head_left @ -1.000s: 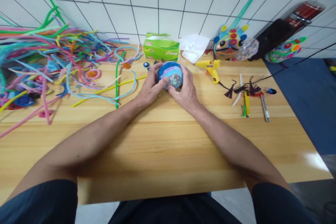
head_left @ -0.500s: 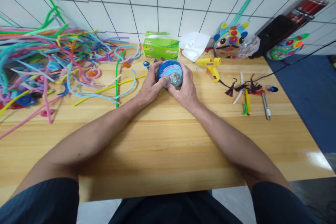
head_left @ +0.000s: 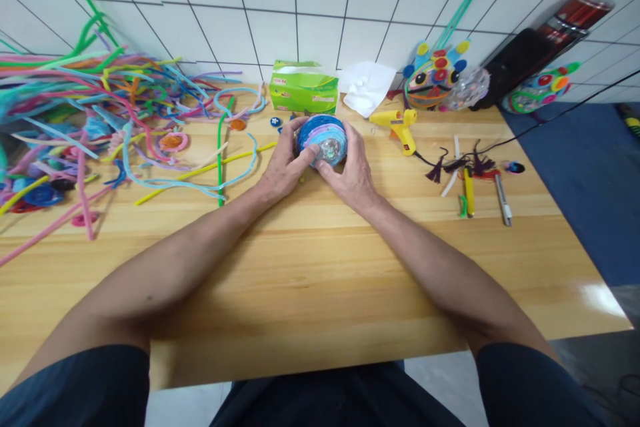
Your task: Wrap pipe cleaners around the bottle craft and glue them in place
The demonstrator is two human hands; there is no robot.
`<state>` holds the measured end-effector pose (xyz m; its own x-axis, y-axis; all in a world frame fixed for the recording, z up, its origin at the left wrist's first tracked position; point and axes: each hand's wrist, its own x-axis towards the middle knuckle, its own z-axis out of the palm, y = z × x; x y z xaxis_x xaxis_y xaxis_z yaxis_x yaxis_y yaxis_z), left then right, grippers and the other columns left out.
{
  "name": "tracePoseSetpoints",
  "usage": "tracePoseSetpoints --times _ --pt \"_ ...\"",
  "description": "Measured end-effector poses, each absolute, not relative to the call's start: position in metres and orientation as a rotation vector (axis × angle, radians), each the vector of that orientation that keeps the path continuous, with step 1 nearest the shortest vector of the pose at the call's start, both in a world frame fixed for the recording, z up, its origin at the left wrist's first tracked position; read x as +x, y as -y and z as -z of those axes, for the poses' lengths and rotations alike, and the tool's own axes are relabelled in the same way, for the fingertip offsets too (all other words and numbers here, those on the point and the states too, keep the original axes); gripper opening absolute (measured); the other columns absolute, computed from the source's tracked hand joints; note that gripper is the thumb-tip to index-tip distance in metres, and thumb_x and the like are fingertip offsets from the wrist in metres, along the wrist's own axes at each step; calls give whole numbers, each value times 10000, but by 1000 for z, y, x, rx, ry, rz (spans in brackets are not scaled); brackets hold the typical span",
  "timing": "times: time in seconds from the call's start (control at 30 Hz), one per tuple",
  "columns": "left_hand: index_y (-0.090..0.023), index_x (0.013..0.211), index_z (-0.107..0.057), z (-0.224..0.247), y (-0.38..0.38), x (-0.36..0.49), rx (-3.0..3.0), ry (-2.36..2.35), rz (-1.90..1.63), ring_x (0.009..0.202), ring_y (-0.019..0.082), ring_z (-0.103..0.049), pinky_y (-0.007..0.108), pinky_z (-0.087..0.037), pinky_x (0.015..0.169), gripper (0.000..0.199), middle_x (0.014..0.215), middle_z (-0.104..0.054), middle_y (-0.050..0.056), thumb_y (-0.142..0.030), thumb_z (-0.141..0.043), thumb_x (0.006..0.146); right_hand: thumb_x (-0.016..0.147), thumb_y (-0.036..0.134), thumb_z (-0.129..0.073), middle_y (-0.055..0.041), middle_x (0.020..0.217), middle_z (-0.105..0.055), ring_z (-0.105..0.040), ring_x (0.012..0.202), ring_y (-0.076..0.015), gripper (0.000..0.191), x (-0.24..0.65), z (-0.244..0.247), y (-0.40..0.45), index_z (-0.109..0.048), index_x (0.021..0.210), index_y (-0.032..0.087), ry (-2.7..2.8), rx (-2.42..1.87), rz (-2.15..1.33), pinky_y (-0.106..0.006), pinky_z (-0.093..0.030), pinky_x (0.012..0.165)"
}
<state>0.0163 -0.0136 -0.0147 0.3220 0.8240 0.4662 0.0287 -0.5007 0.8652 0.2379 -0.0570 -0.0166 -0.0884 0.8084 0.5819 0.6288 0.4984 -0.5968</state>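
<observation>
Pipe-cleaner pile: total rainbow tangle at the left end of the wooden table, some of it up against the tiled wall
Pink ring: lying by the pile, orange bit in the middle
Green stem: lying crossed with a yellow stem
Left hand: fingers curled partway round the left side of a blue-and-purple ball, thumb on the front
Green tissue pack: right behind the ball, near the wall
Ball: between both palms, mid-table toward the back, clear shiny patch facing the person
Right hand: same deal, fingers partly open around the right side, thumb in front
White tissue: crumpled, beside the pack
Yellow glue gun: on its side, black cord running off right
Decorated face: colorful dots, at the wall
Dark tassels: near a silver cutter
</observation>
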Motion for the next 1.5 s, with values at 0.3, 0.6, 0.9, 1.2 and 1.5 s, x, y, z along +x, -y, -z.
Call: tracePoseSetpoints --times 0.3,0.6,0.9,1.2,1.5 --pt "-310 1709 -526 15 12 14 1777 -749 -1249 1592 404 -721 613 -601 1400 816 1788 -636 172 -793 -818 1119 1079 509 -846 -231 1876 -596 -573 1787 -421 953 238 21 54 -360 1860 259 1792 -1161 -216 -718 -527 1486" --pt "-322 1703 -512 16 11 14 1801 -723 -1253 1585 389 -724 582 -634 1373 794 1782 -639 159 -785 -809 1130 1089 515 -841 -230 1880 -588 -565 1788 -429 953 239 22 53 -338 1862 276 1803 -1160 -233 -732 -502 1499" --pt "-296 1697 -533 12 10 10 1866 -709 -1250 1545 384 -753 567 -667 1337 749 1746 -685 171 -783 -739 1166 1084 518 -860 -230 1871 -596 -567 1789 -431 956 240 23 52 -348 1854 277 1800 -1167 -237 -729 -497 1503" --pt "-319 1721 -502 16 7 10 1876 -717 -1241 1635 394 -697 599 -606 1405 755 1794 -614 164 -757 -773 1169 1075 485 -843 -228 1870 -595 -565 1791 -416 966 240 24 51 -321 1857 264 1811 -1137 -213 -702 -507 1500" --pt "-302 1718 -519 13 10 10 1846 -742 -1229 1656 411 -663 654 -532 1466 784 1799 -606 167 -760 -798 1148 1069 487 -847 -232 1874 -589 -563 1792 -420 973 240 23 51 -316 1855 270 1816 -1148 -222 -720 -498 1501"
